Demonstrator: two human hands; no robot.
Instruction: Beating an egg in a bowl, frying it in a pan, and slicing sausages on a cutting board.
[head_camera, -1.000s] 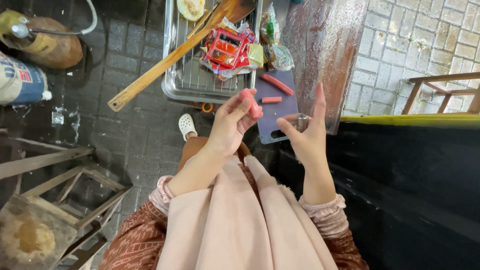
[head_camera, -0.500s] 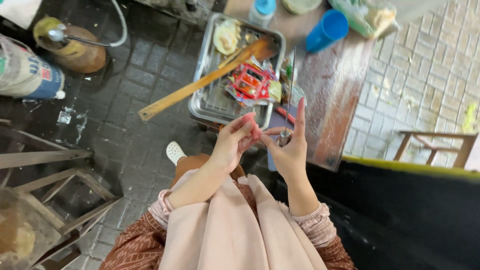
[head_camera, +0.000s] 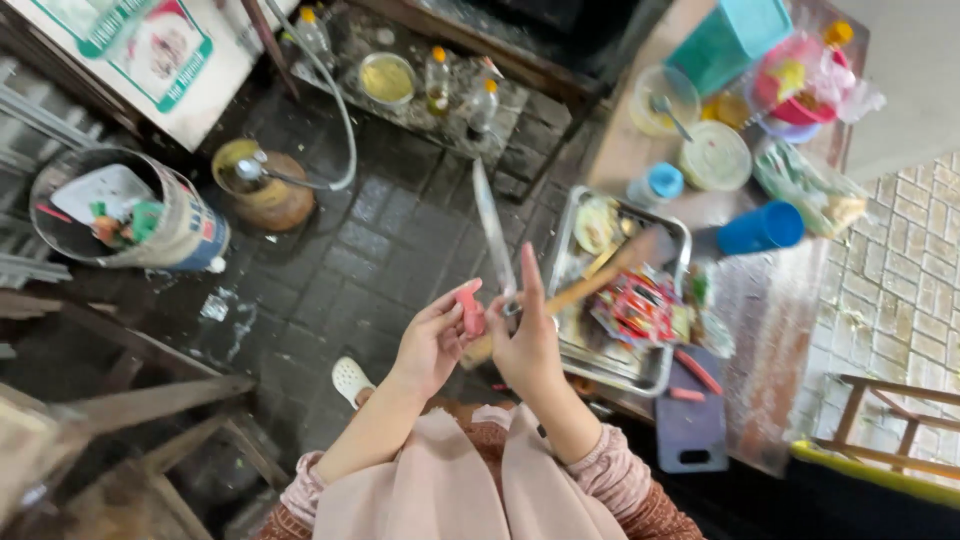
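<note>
Wet dark paving-stone floor, a wooden counter along the right edge carrying a metal tray, blue cup, bowls and a dark cutting board; a bucket stood on the floor at left. Above the lap, the left hand pinched a pink sausage piece in a closed grip. The right hand, just beside it, gripped a long knife, blade pointing up and away.
</note>
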